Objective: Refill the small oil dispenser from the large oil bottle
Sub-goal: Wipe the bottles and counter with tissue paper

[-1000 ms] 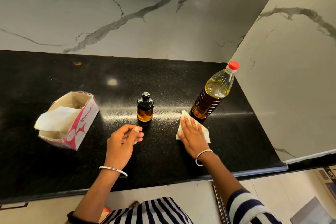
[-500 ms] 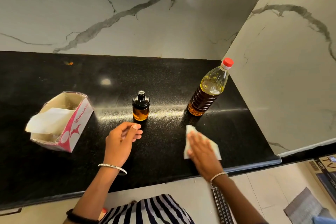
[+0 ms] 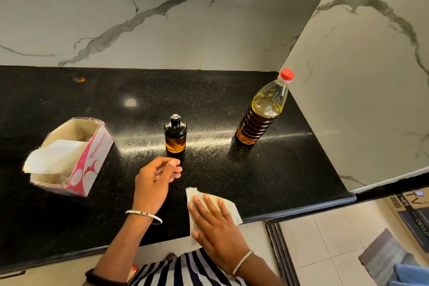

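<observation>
The small oil dispenser (image 3: 175, 134), amber glass with a black top, stands upright in the middle of the black counter (image 3: 232, 104). To its right stands the large oil bottle (image 3: 262, 111) with its red cap on. My left hand (image 3: 154, 181) rests on the counter just in front of the dispenser, fingers loosely curled and holding nothing. My right hand (image 3: 213, 225) lies flat, fingers straight, pressing a white tissue (image 3: 228, 206) against the counter's front edge.
An open pink and white tissue box (image 3: 76, 158) with a tissue sticking out sits at the left. Marble walls close the back and right sides. Beyond the counter's right end are floor tiles and a cardboard box (image 3: 415, 213).
My right hand has slid the tissue from beside the large bottle's base back and leftward to the counter's front edge. My left hand has stayed in place.
</observation>
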